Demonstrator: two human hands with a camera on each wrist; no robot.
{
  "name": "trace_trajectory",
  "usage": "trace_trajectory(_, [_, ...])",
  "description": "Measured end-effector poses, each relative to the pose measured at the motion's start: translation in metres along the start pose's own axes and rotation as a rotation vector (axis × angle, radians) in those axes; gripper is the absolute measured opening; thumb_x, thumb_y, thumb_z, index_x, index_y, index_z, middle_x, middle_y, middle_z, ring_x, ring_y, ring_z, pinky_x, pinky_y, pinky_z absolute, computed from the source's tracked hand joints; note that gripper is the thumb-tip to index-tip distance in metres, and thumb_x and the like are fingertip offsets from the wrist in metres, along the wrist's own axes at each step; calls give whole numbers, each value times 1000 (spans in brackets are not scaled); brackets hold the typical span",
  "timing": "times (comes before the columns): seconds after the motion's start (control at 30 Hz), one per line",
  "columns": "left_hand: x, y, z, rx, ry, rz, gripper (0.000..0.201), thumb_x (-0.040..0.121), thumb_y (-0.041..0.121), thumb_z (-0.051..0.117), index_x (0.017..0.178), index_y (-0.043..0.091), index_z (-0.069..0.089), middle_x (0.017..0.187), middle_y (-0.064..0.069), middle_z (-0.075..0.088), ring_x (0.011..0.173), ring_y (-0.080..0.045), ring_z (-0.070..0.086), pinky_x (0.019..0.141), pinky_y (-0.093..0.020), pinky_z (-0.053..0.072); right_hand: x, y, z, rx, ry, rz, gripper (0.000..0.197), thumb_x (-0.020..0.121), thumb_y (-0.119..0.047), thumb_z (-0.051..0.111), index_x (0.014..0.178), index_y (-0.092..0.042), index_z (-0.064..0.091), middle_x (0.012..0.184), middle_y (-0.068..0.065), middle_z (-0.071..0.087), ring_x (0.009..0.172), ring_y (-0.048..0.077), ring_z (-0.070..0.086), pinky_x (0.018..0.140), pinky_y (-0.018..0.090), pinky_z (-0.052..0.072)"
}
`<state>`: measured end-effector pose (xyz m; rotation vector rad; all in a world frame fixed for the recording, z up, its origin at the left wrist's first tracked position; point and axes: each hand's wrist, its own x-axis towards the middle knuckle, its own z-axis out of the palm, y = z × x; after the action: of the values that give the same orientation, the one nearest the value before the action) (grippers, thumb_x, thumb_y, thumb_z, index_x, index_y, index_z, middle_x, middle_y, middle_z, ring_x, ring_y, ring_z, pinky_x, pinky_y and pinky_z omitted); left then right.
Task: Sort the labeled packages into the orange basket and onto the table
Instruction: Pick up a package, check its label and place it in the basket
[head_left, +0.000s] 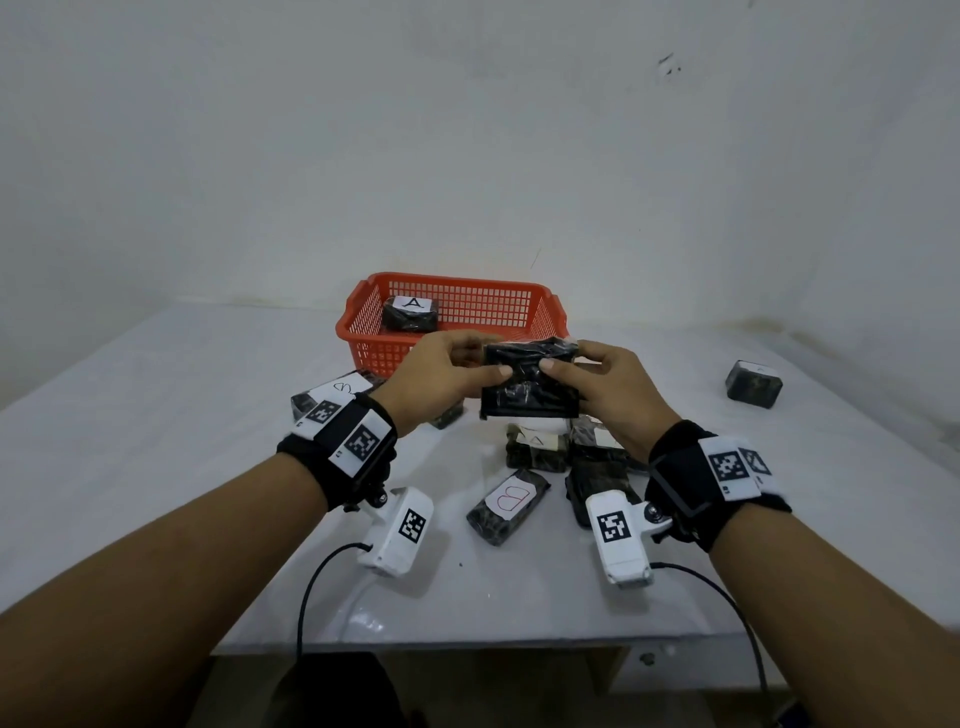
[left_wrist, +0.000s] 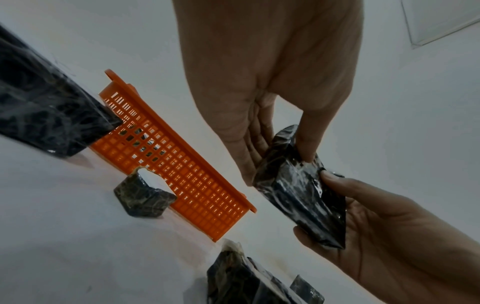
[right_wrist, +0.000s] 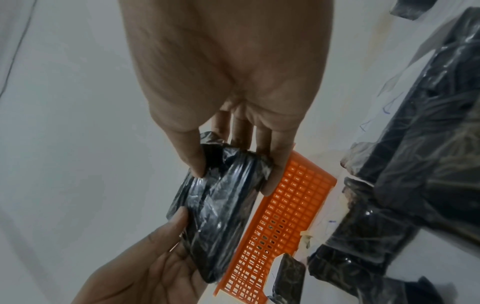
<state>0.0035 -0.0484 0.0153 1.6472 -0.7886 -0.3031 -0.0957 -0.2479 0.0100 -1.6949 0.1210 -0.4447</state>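
We hold one black packet (head_left: 530, 382) up between both hands, just in front of the orange basket (head_left: 452, 317) and clear of the worktop (head_left: 156, 415). The left hand (head_left: 441, 379) pinches its left end, thumb on the near face and fingers (left_wrist: 249, 148) behind; the right hand (head_left: 608, 389) pinches the right end the same way. The face towards us is bare wrap with no label showing, so we judge the two-handed hold is for turning it over to find the letter before choosing where it goes.

The basket already holds a packet marked A (head_left: 410, 314), which suggests A goes in there and the others stay out. A packet marked B (head_left: 506, 506) lies below our hands, another B (head_left: 337, 395) sits under the left wrist, and more packets (head_left: 566, 452) cluster beneath the right hand. One packet (head_left: 753, 384) rests alone far to the right.

The basket's near rim is just beyond the held packet, with open space inside to the right of the A. The worktop's left side and near edge offer bare room for setting down.
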Motion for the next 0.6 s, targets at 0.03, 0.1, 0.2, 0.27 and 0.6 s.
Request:
trace_trajectory(0.03, [0, -1, -1, 30, 16, 23, 44, 89, 11, 79, 131, 17, 67, 116, -1, 76, 104, -16, 75, 85, -23, 61, 0, 0, -1, -14, 1, -7, 27, 92, -14, 76, 119, -8, 74, 106, 14, 79, 100, 29, 77, 98, 49, 58])
trace_trajectory(0.1, [1, -1, -3, 118, 16, 55, 49, 86, 12, 82, 131, 21, 68, 115, 4, 76, 102, -13, 75, 87, -25, 61, 0, -2, -2, -32, -12, -16, 27, 91, -13, 77, 117, -8, 75, 105, 14, 79, 99, 29, 77, 97, 49, 59])
trace_trajectory(0.2, [3, -1, -3, 164, 38, 41, 38, 84, 4, 82, 118, 18, 73, 109, 2, 77, 100, -14, 75, 90, -32, 62, -1, -5, -2, -15, -65, -23, 32, 86, -13, 81, 115, -5, 75, 108, 16, 78, 101, 31, 76, 96, 44, 60])
trace_trajectory(0.27, [5, -1, -4, 112, 81, 7, 37, 82, -4, 81, 113, 13, 72, 109, 0, 76, 104, -14, 73, 95, -33, 60, -1, -7, 0, 81, -81, -23, 36, 83, -17, 80, 115, -2, 74, 111, 16, 77, 104, 28, 75, 92, 36, 59])
trace_trajectory(0.6, [5, -7, -4, -104, -1, -59, 35, 82, -17, 72, 106, 9, 69, 110, -9, 77, 106, -21, 74, 86, -25, 61, -4, -6, -1, 156, -246, 129, 53, 86, -30, 68, 131, -2, 65, 125, 24, 70, 117, 33, 68, 104, 38, 52])
